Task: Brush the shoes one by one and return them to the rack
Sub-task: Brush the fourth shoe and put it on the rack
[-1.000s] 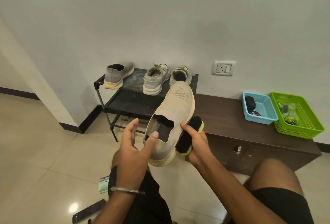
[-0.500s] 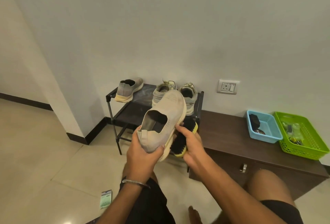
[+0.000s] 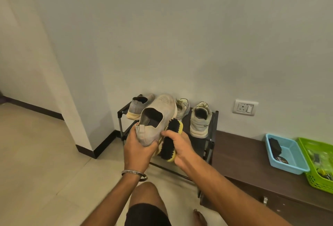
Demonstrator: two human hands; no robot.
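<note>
The left hand grips the beige slip-on shoe by its heel, near the rack; the right hand's fingers clamp the brush against the shoe's side. A heel-only grip could let the shoe twist under a hard stroke. Right, a blue tray holds a dark block; the green basket holds small clutter.

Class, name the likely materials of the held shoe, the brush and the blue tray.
Slip-on shoe: knit fabric upper, matte, woven texture; sole looks rubbery.
Brush: dark bristles on a yellow back, probably plastic.
Blue tray: moulded plastic, smooth and slightly glossy.
</note>
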